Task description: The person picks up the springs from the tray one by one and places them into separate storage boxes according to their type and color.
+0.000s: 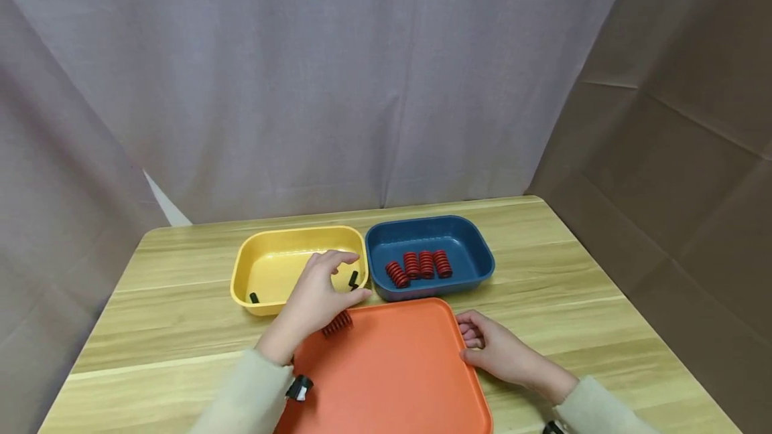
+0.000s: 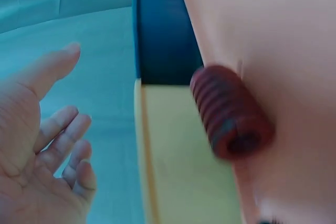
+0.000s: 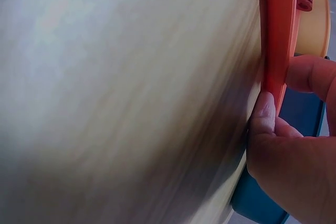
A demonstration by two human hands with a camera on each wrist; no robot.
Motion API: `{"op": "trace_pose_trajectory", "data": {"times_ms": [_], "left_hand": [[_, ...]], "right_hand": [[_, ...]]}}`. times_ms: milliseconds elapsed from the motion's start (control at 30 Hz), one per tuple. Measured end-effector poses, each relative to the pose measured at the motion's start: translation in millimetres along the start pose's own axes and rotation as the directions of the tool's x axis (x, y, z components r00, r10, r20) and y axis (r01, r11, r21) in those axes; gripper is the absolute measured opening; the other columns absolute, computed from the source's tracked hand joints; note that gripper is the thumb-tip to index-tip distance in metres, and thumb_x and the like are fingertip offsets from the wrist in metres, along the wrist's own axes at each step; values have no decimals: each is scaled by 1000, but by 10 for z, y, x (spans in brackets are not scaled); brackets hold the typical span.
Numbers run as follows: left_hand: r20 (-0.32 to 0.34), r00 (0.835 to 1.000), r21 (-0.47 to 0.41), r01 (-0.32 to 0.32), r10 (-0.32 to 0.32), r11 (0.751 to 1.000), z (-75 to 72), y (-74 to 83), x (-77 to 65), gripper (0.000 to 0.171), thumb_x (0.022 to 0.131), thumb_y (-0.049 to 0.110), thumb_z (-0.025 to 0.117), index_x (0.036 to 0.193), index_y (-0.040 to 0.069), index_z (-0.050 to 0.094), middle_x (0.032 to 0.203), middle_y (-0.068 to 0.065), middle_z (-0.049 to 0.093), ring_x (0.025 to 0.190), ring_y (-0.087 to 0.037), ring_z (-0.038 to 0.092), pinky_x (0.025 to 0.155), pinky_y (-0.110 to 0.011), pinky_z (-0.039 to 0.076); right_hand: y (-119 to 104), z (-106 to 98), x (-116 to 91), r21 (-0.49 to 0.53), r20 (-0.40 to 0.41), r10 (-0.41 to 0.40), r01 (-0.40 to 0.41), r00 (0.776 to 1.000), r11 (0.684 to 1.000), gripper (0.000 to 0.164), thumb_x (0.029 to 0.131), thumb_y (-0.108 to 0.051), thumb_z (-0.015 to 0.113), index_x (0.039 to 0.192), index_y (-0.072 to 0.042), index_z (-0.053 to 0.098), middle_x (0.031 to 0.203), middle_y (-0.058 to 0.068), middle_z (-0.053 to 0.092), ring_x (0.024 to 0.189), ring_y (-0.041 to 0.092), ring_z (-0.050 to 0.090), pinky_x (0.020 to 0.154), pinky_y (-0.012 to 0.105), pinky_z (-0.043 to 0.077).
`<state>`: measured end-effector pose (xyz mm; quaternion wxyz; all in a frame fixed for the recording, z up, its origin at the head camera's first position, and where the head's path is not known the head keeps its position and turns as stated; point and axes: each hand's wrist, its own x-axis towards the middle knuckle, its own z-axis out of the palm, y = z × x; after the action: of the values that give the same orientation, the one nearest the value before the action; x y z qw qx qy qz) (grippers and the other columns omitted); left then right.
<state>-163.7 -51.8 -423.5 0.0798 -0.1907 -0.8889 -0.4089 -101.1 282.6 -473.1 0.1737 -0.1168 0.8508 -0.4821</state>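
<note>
My left hand (image 1: 319,297) hovers above the near right part of a yellow bin (image 1: 265,270), thumb and fingers spread apart with nothing between them. Just under its wrist, a red coil spring (image 1: 338,323) lies at the far left of an orange tray (image 1: 398,367); the left wrist view shows that spring (image 2: 231,114) close up, lying on its side. With thumb and fingers, my right hand (image 1: 497,350) grips the tray's right rim, and the right wrist view shows the pinch on the edge. Several red springs (image 1: 425,264) lie together in a blue bin (image 1: 422,233).
The yellow bin holds small black pieces, one (image 1: 254,298) at its near left and another (image 1: 353,278) near its right wall, partly hidden by the hand. Both bins stand side by side behind the tray on a wooden table (image 1: 157,327). Grey curtain (image 1: 301,86) hangs behind.
</note>
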Motion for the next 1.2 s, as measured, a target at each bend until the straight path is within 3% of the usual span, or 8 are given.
{"op": "trace_pose_trajectory", "data": {"times_ms": [267, 467, 633, 833, 867, 967, 1200], "left_hand": [[33, 999, 42, -33, 32, 999, -278, -107, -260, 57, 71, 40, 86, 121, 20, 65, 118, 12, 60, 97, -12, 48, 82, -33, 47], [62, 996, 39, -62, 60, 997, -386, -243, -489, 54, 70, 30, 88, 118, 17, 66, 115, 9, 63, 96, -20, 52, 78, -38, 49], [105, 994, 49, -36, 31, 998, -419, -382, -702, 54, 70, 30, 88, 118, 16, 67, 111, 10, 63, 94, -20, 53, 83, -40, 48], [112, 993, 80, -33, 24, 996, -432, -522, -910, 51, 68, 27, 89, 113, 17, 68, 108, 12, 62, 96, -16, 53, 88, -39, 49], [113, 993, 88, -35, 25, 996, -434, -542, -936, 51, 67, 27, 89, 113, 16, 68, 108, 11, 62, 96, -16, 52, 82, -38, 50], [123, 992, 99, -27, 15, 995, -440, -589, -999, 50, 67, 28, 89, 111, 15, 69, 106, 11, 63, 95, -15, 53, 83, -37, 51], [133, 991, 107, -18, 4, 994, -428, -656, -1099, 42, 67, 26, 89, 104, 20, 71, 105, 16, 62, 101, -10, 52, 94, -40, 46]], "right_hand": [[-1, -23, -15, -7, -11, 15, -15, 1000, 1000, 52, 83, 0, 69, 128, 8, 45, 108, 12, 54, 96, 24, 52, 77, 24, 50], [23, -24, 2, -23, -5, 39, -39, 999, 999, 49, 85, 0, 68, 128, 6, 46, 108, 11, 54, 96, 24, 51, 76, 23, 50], [29, -23, 6, -18, -5, 40, -40, 999, 999, 49, 85, 1, 67, 128, 6, 46, 107, 11, 53, 95, 24, 51, 75, 23, 50], [26, -21, 10, 9, 3, 22, -22, 1000, 1000, 51, 84, 0, 68, 129, 7, 45, 109, 12, 54, 95, 23, 52, 76, 23, 50], [27, -19, 11, 13, 4, 19, -19, 1000, 1000, 51, 84, 0, 68, 129, 7, 45, 109, 12, 54, 95, 23, 52, 76, 23, 51], [24, -12, 9, 21, 5, 13, -13, 1000, 1000, 52, 84, 0, 68, 130, 8, 45, 109, 12, 54, 96, 23, 52, 76, 23, 51], [30, 2, 21, 22, 11, 10, -10, 1000, 1000, 51, 84, 1, 68, 129, 8, 44, 109, 12, 53, 96, 23, 52, 76, 23, 50]]}}
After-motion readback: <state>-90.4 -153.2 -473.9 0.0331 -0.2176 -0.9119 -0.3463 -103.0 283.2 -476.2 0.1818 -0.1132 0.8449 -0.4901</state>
